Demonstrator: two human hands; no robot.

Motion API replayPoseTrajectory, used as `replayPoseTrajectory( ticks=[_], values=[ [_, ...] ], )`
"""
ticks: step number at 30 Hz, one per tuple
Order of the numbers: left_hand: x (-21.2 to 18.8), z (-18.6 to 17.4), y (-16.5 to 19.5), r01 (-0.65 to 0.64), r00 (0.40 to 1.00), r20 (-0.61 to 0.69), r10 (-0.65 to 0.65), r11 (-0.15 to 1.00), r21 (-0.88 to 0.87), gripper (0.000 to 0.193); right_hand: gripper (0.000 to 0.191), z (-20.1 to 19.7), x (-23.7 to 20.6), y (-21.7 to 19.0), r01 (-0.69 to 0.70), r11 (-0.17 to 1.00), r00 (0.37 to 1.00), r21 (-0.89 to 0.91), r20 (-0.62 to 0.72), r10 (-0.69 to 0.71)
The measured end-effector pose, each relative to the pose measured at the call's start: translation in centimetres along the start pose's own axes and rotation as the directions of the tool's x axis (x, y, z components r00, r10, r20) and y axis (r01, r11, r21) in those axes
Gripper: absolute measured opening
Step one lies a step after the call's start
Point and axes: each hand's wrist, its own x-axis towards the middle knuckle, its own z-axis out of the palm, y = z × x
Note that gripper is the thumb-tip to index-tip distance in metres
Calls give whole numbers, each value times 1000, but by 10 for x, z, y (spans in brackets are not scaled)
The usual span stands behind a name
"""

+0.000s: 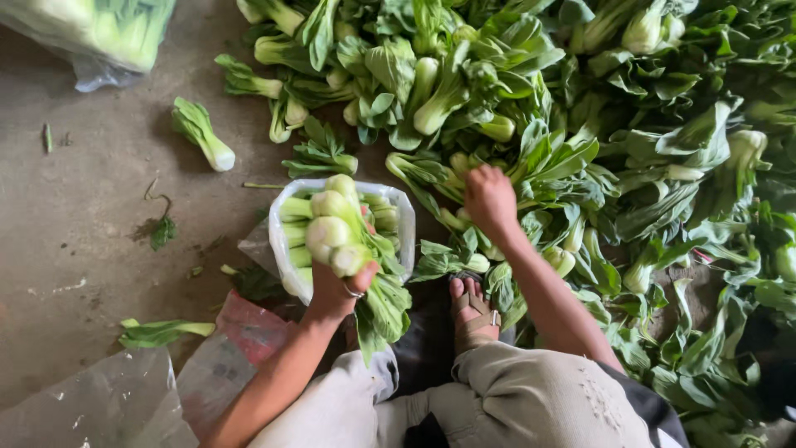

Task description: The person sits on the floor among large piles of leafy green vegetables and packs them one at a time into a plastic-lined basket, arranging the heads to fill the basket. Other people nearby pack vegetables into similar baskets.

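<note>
Bok choy (580,124) lies in a very big heap over the upper and right part of the floor, leaves and pale stems mixed in all directions. The left hand (342,286) is closed around a clear plastic bag (286,224) that is filled with a bundle of bok choy (336,228); the white cut ends point up toward the camera and the green leaves hang down out of the hand. A ring shows on one finger. The right hand (489,197) is stretched out to the edge of the heap, with the fingers curled down among the stems. It touches them, but I cannot tell if it already grasps one, because the leaves cover the fingertips.

Between the two arms one foot in a sandal (473,311) stands on the ground, with loose leaves pressing around it, and below are the knees in light trousers (531,398).

On the grey concrete floor (75,207) at left, one single bok choy (201,133) lies apart from the heap, with small scraps of leaf near it. A filled plastic sack of greens (99,33) is in the top left corner. Empty clear plastic bags (108,402) lie at the bottom left, just beside the left forearm, and one torn leaf (157,332) rests next to them.
</note>
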Motion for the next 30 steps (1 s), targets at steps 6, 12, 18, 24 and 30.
replayPoseTrajectory(
  ticks=[6, 12, 18, 24, 30],
  values=[
    [4, 2, -7, 63, 998, 31, -61, 995, -73, 80, 20, 5, 37, -17, 229, 953, 971, 200, 24, -238],
    [-3, 8, -2, 87, 994, 71, -85, 996, -18, 87, 40, 38, 47, -85, 384, 922, 921, -41, -48, -386],
    [-4, -7, 1, -7, 997, 77, 3, 999, 54, 89, 49, 45, 48, -59, 392, 909, 917, 138, -136, -375],
    [-5, -25, 1, 62, 998, -15, -63, 998, -27, 90, 34, 21, 29, 7, -129, 976, 987, 173, 122, 109],
    [-9, 0, -11, 58, 994, 92, -57, 998, -10, 91, 58, 29, 18, -4, 47, 955, 997, -293, 76, -26]
  ],
)
